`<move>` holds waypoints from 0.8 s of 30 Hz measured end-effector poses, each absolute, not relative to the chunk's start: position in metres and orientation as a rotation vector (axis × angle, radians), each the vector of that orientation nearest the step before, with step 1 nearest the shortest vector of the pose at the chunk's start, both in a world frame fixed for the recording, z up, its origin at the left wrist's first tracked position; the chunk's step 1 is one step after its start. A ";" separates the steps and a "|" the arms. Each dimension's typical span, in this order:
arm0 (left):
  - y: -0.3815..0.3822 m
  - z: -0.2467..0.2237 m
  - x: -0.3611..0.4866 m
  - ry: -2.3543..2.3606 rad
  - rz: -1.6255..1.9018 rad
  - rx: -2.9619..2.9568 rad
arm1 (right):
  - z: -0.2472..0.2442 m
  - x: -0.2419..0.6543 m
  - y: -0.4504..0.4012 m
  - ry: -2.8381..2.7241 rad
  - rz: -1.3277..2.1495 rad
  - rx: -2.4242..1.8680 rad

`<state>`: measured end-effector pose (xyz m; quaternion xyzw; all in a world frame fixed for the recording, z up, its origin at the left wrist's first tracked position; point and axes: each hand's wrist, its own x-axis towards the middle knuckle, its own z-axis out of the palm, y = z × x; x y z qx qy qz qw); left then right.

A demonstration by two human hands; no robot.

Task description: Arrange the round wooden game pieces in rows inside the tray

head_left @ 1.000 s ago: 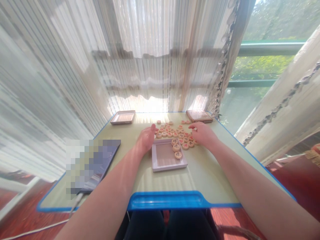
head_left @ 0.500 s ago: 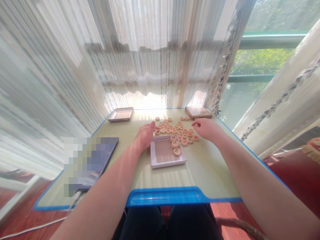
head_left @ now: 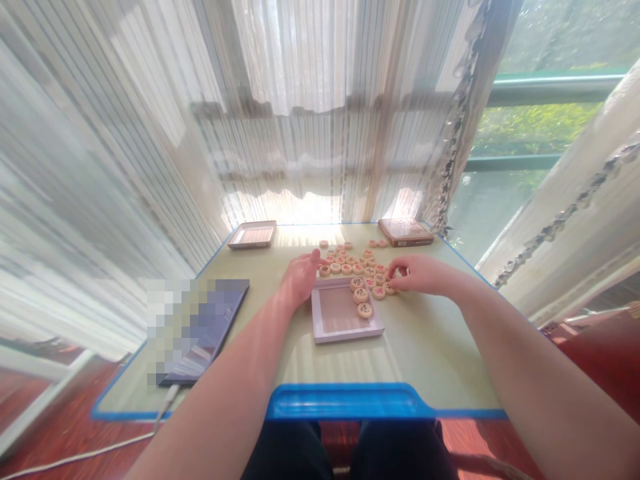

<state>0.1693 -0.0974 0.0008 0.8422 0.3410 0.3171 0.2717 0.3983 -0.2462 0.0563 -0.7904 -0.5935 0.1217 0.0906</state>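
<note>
My left hand [head_left: 301, 275] rests at the upper left corner of a shallow white box tray [head_left: 320, 335]. Its thumb points up and its fingers reach toward the nearest Chinese chess pieces, partly hidden behind the tray corner. Three round wooden pieces with black characters, one of them a chess piece [head_left: 361, 295], lie along the tray's right side. More pieces with red or black characters, such as a red-marked piece [head_left: 379, 293], lie spread beyond it. My right hand [head_left: 417, 275] is at the right edge of this spread, fingers bent and apart, thumb touching or just above the pieces.
A second shallow tray [head_left: 253, 235] lies at the back left of the table [head_left: 425, 360]. At the back right is a flat brown box [head_left: 406, 232]. A dark tablet [head_left: 210, 333] with a white cable [head_left: 167, 403] lies left of my left forearm.
My right hand has come down and inward onto the right edge of the pieces. My left hand stays by the tray corner. The whole view has shifted slightly.
</note>
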 end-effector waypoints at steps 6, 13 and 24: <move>-0.100 0.001 0.170 0.924 0.907 2.248 | 0.064 0.394 -0.252 -1.822 0.436 -2.325; -0.096 -0.001 0.169 0.983 0.955 2.267 | 0.064 0.386 -0.253 -1.941 0.503 -2.300; -0.099 0.003 0.169 0.952 1.029 2.482 | 0.066 0.385 -0.253 -1.892 0.449 -2.217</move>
